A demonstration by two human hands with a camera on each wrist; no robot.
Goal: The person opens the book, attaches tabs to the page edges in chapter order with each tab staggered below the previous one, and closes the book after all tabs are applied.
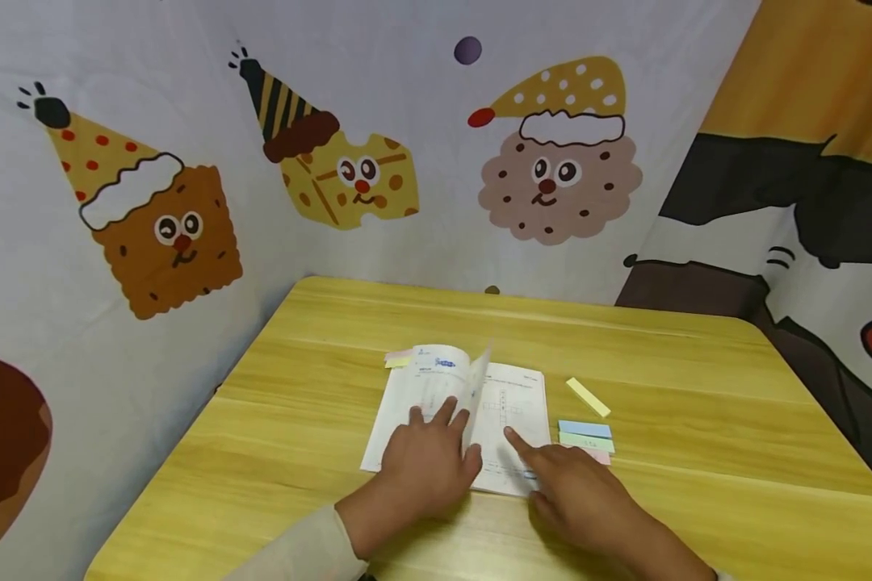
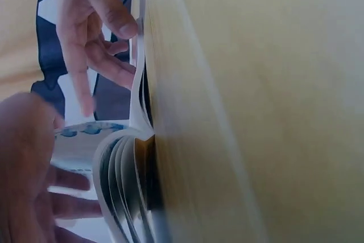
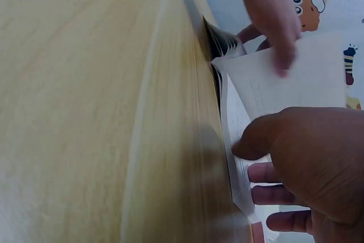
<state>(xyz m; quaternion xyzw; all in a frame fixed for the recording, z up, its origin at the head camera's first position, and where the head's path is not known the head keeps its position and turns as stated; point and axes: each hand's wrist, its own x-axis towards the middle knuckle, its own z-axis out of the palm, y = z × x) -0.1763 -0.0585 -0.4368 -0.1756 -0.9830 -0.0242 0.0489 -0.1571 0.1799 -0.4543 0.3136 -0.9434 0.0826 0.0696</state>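
The left hand [image 1: 430,470] was spread wide over the left page of the book [image 1: 526,395], its grip holding nothing; the grip of the right hand [image 1: 589,491] was loose and likewise without a hold, its forefinger aimed just below a cross of boxes [image 1: 503,407]. Between the hands a raised leaf [image 1: 481,378] was seen near the spine. It was judged that the work would be best served by light fingertips, with the leaf kept uncreased and the left page pressed flat. The book was laid on the bench [image 1: 320,379], beneath both hands. Beside it were set a yellow strip [image 1: 588,397] and a blue strip [image 1: 584,429], green strip [image 1: 589,442] and pink strip [image 1: 601,457]. Small print was seen, but none could be read; no brand was shown.
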